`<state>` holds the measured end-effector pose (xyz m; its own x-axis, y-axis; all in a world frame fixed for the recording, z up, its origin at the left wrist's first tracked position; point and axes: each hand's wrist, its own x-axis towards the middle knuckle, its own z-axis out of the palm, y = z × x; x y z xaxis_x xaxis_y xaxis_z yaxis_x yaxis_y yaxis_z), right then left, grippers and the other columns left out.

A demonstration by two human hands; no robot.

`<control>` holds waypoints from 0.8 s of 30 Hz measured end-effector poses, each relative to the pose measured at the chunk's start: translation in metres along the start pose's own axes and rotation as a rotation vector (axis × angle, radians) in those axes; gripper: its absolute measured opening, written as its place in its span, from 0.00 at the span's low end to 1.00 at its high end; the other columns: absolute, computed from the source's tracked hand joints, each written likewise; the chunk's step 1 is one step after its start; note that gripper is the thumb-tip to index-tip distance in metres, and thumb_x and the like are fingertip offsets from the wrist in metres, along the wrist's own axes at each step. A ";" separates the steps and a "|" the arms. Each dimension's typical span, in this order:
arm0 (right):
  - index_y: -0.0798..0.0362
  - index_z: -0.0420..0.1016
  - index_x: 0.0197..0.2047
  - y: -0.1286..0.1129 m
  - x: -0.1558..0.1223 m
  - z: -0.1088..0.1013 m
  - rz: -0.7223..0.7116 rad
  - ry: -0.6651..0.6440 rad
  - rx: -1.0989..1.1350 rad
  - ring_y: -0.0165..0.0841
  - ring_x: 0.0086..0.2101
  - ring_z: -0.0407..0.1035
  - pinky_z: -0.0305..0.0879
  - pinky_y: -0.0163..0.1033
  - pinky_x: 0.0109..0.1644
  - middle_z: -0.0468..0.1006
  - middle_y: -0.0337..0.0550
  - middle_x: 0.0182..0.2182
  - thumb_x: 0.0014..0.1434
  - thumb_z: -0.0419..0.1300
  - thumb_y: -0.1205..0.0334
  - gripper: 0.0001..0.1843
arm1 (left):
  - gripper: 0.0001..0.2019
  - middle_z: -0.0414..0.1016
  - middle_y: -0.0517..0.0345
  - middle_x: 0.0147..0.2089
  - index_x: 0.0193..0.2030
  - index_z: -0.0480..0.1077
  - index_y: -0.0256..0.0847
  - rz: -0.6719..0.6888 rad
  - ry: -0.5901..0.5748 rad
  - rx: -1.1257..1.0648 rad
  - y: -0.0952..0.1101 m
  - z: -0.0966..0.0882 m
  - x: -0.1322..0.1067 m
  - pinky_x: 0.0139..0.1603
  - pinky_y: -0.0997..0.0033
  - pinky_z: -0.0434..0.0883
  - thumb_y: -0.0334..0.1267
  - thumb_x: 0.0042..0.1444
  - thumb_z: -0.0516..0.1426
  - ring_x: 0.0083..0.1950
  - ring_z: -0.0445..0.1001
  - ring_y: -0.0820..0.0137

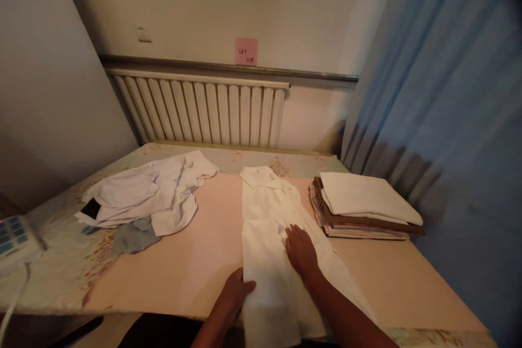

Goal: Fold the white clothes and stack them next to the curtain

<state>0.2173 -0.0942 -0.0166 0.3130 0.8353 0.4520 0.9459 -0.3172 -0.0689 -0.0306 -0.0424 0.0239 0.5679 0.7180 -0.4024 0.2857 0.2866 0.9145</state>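
A long white shirt (265, 239) lies down the middle of the table with its collar at the far end. Its left side makes a straight edge, the right side spreads out at a slant, and the near end hangs over the table's front edge. My left hand (236, 293) grips that left edge near the front, thumb on top and the other fingers hidden beneath the cloth. Farther up, my right hand (300, 250) rests on the shirt's right part, palm down with fingers stretched out over some creases.
To the right stands a stack of folded clothes (369, 198), white on top. Rumpled white garments (142, 187) and a grey cloth (136, 236) lie at the left. A white device with a cord (18, 242) sits at the far left. Behind are a radiator (204, 111) and a blue curtain (440, 98).
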 end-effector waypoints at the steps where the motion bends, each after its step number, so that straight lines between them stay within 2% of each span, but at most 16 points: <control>1: 0.52 0.69 0.57 0.000 0.000 0.001 -0.002 0.003 -0.001 0.38 0.60 0.59 0.50 0.48 0.65 0.70 0.48 0.58 0.65 0.48 0.65 0.20 | 0.14 0.78 0.53 0.32 0.38 0.73 0.34 0.004 0.015 0.026 0.001 0.001 -0.001 0.34 0.68 0.69 0.37 0.43 0.61 0.34 0.75 0.63; 4: 0.51 0.70 0.57 -0.001 -0.001 0.002 -0.005 0.012 0.000 0.38 0.60 0.59 0.50 0.47 0.65 0.71 0.48 0.58 0.65 0.48 0.65 0.20 | 0.14 0.79 0.53 0.34 0.39 0.74 0.34 0.003 0.098 0.138 0.002 -0.003 -0.003 0.35 0.69 0.69 0.32 0.43 0.58 0.37 0.76 0.62; 7: 0.52 0.71 0.56 -0.008 -0.003 0.002 0.005 0.017 0.003 0.38 0.60 0.60 0.51 0.47 0.65 0.71 0.48 0.57 0.64 0.48 0.66 0.19 | 0.15 0.80 0.53 0.35 0.41 0.74 0.34 -0.003 0.134 0.237 0.000 -0.014 -0.007 0.36 0.69 0.69 0.30 0.44 0.55 0.39 0.76 0.62; 15: 0.53 0.72 0.54 -0.047 -0.013 0.000 0.001 0.026 0.046 0.41 0.59 0.61 0.53 0.48 0.63 0.72 0.50 0.56 0.64 0.48 0.66 0.19 | 0.18 0.80 0.56 0.40 0.43 0.75 0.36 0.009 0.177 0.415 -0.017 -0.053 -0.028 0.42 0.71 0.70 0.28 0.44 0.53 0.43 0.77 0.63; 20: 0.52 0.74 0.53 -0.057 -0.024 0.006 -0.014 0.067 0.103 0.41 0.59 0.62 0.55 0.49 0.63 0.73 0.49 0.56 0.62 0.49 0.66 0.20 | 0.15 0.80 0.56 0.37 0.41 0.74 0.38 -0.011 0.126 0.261 -0.026 -0.064 -0.033 0.41 0.68 0.71 0.34 0.43 0.59 0.41 0.76 0.61; 24: 0.55 0.74 0.53 -0.050 -0.018 0.008 0.024 0.059 0.157 0.40 0.56 0.66 0.58 0.48 0.61 0.75 0.50 0.53 0.61 0.48 0.65 0.21 | 0.16 0.78 0.56 0.34 0.36 0.71 0.37 -0.010 0.035 0.025 -0.022 -0.071 -0.021 0.36 0.68 0.70 0.46 0.44 0.62 0.36 0.75 0.64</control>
<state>0.1650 -0.0895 -0.0281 0.3343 0.7989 0.5000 0.9415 -0.2589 -0.2159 -0.1031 -0.0187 0.0153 0.5374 0.7373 -0.4092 0.3106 0.2781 0.9090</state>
